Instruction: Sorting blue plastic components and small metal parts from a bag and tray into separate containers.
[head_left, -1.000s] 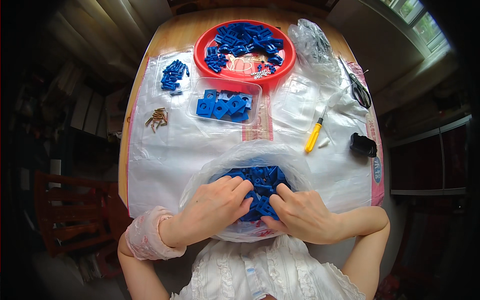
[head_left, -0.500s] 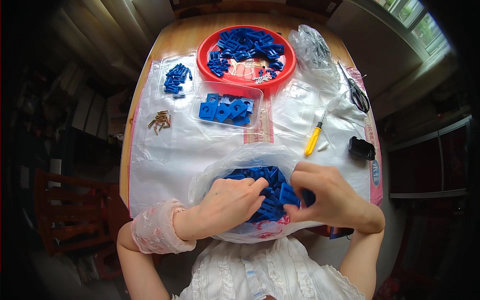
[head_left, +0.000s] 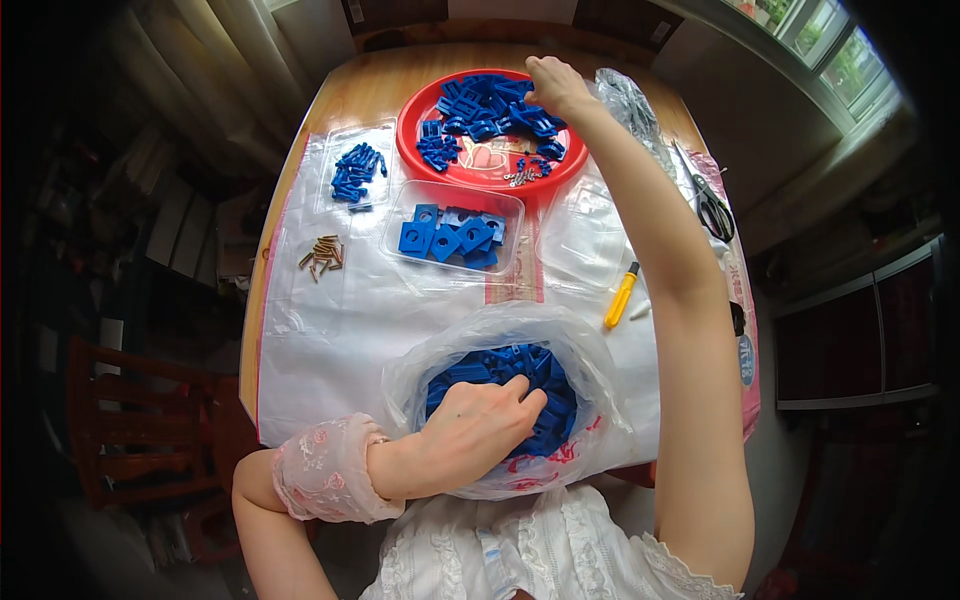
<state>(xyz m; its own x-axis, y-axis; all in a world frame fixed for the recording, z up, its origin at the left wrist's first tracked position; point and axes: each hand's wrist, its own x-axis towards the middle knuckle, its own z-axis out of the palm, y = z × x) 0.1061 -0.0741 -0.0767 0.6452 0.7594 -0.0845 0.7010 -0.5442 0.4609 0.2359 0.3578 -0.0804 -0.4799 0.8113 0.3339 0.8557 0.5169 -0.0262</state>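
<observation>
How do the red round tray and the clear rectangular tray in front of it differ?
The red round tray is opaque, circular and heaped with many blue parts plus some small metal bits; the right hand reaches over it. The clear rectangular tray is see-through, smaller, holds fewer flat blue pieces, and is untouched. Both hold blue plastic parts.

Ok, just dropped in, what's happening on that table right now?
A person is sorting small blue plastic parts. The left hand is dug into a clear plastic bag full of blue parts close to the body. The right hand is stretched out over the far edge of the red round tray, fingers curled over the blue pieces piled there. Between them sits a clear rectangular container of flat blue pieces, with a small heap of brass screws to its left and a yellow utility knife to the right.
</observation>
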